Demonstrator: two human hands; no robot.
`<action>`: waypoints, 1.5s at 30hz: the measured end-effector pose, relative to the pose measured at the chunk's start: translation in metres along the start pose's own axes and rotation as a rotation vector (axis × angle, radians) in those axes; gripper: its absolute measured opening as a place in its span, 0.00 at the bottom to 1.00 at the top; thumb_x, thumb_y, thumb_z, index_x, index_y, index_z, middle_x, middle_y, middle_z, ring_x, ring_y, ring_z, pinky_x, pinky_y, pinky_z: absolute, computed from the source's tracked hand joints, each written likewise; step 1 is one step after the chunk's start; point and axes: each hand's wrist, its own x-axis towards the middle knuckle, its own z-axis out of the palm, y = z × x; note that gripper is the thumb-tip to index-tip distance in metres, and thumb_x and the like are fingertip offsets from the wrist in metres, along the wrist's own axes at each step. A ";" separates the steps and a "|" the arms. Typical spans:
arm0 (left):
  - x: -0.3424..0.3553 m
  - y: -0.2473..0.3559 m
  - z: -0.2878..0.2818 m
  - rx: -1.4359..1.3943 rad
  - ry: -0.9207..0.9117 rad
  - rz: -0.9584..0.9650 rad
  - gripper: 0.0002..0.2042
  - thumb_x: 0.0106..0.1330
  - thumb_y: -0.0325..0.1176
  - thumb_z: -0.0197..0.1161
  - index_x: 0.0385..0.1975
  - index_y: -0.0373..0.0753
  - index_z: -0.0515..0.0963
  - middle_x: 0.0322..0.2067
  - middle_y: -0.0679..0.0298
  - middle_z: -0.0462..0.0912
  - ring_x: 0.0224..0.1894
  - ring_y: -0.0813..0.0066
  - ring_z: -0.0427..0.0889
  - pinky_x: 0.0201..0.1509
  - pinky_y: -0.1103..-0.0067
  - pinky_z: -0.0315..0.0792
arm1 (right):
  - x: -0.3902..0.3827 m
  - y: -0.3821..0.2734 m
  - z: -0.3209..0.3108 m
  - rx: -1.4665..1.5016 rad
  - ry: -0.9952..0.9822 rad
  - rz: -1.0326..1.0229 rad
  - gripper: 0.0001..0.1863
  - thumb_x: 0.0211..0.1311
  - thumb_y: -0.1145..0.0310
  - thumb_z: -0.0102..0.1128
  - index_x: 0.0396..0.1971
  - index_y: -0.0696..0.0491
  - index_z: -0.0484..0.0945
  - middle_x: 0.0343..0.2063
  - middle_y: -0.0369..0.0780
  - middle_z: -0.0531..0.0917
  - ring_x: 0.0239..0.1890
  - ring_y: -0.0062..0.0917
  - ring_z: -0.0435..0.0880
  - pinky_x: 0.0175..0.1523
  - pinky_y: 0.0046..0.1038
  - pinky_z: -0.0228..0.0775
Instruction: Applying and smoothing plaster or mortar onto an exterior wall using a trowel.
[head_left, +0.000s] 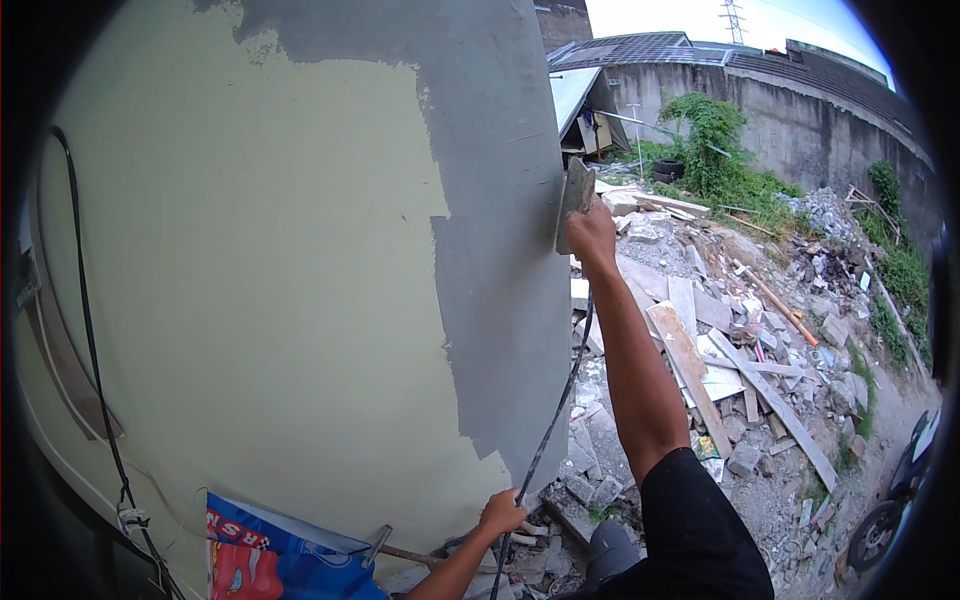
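My right hand (592,235) is raised at the wall's right-hand corner, closed around a plastering trowel (576,195). The trowel's flat blade stands nearly upright along the corner edge. Wet grey plaster (500,200) covers the wall's upper part and a wide strip down its right side, with a ragged border against the pale yellow-green wall (270,270). Low down, near the wall's foot, my left hand (502,513) is closed on a black cable (555,425), which bends at the fingers and runs up toward my right forearm.
Beside my left forearm lie a hammer (376,546) and a blue printed sheet (310,565). Another black cable (85,290) hangs at far left. Broken concrete and planks (690,380) cover the ground to the right. A wheeled vehicle (880,530) stands at lower right, a concrete wall (780,120) behind.
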 end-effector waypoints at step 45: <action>0.032 0.023 -0.348 0.664 1.726 0.519 0.18 0.62 0.43 0.53 0.44 0.36 0.68 0.64 0.45 0.64 0.68 0.42 0.61 0.70 0.50 0.48 | -0.039 -0.160 0.074 -0.194 -0.022 -0.586 0.13 0.51 0.75 0.52 0.35 0.65 0.78 0.33 0.59 0.82 0.38 0.55 0.81 0.51 0.46 0.70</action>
